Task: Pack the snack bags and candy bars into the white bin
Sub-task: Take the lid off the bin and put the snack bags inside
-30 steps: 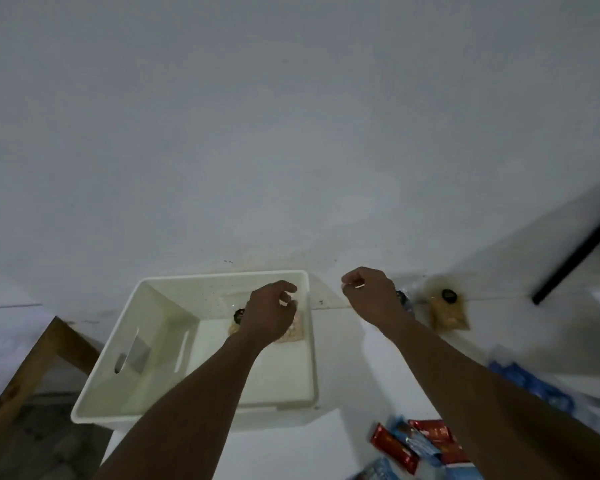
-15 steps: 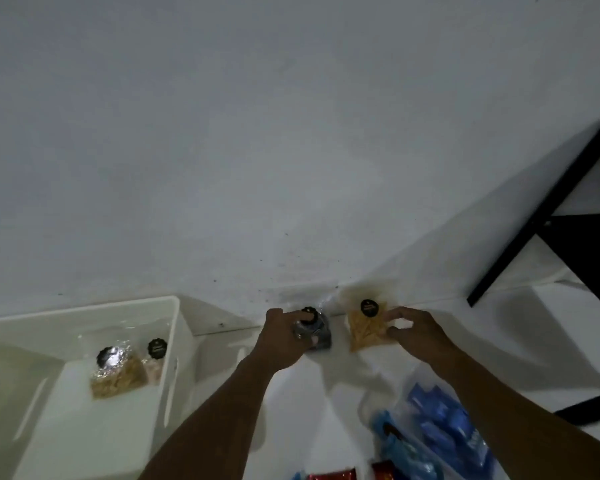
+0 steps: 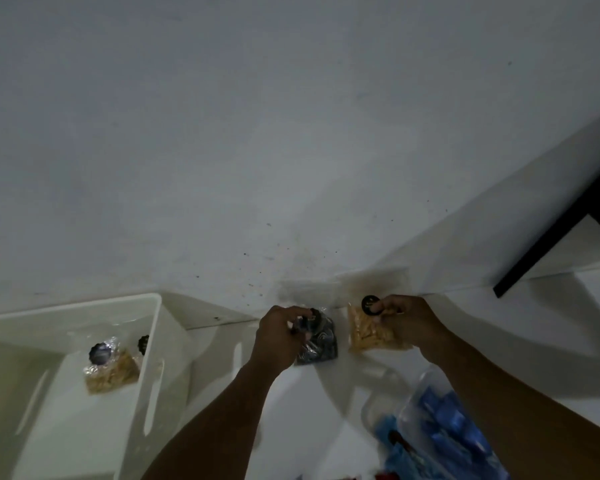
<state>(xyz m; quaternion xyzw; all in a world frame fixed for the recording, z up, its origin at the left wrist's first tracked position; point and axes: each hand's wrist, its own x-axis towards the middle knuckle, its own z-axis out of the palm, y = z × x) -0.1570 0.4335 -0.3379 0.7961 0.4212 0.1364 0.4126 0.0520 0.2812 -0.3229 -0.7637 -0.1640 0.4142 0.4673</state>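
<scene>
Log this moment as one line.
left hand: on dark bag | right hand: on tan bag | bin: two bags inside

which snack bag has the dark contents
The dark snack bag under the left hand. The tan snack bag under the right hand and the bags in the white bin hold tan snacks.

I note both forearms bare to the frame edge: no sleeves, watch or rings on left hand (image 3: 280, 337) or right hand (image 3: 407, 322).
</scene>
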